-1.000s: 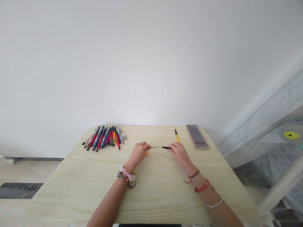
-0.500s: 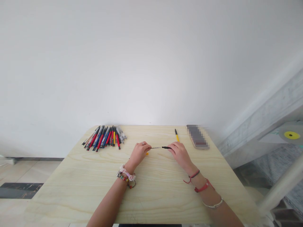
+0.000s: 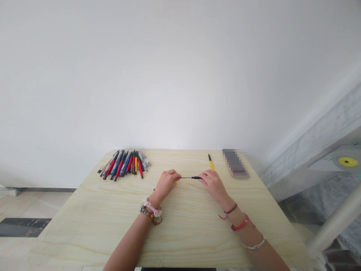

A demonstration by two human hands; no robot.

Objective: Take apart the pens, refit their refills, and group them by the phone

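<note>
My left hand (image 3: 167,182) is closed in a pinch on the thin end of a slim black pen part (image 3: 189,177) that stretches between both hands. A bit of yellow shows under the left fingers (image 3: 175,184). My right hand (image 3: 212,183) is closed on the thicker black end of the same piece. Both hands rest low over the middle of the light wooden table (image 3: 180,233), and both wrists wear bracelets.
A pile of several red, blue, black and yellow pens (image 3: 125,163) lies at the back left. A single yellow pen (image 3: 210,162) lies at the back right, next to a flat pixelated object (image 3: 235,163). A white wall stands behind the table.
My right hand has slid a little to the left, so less of the black piece shows between the hands. The left hand has barely moved.
</note>
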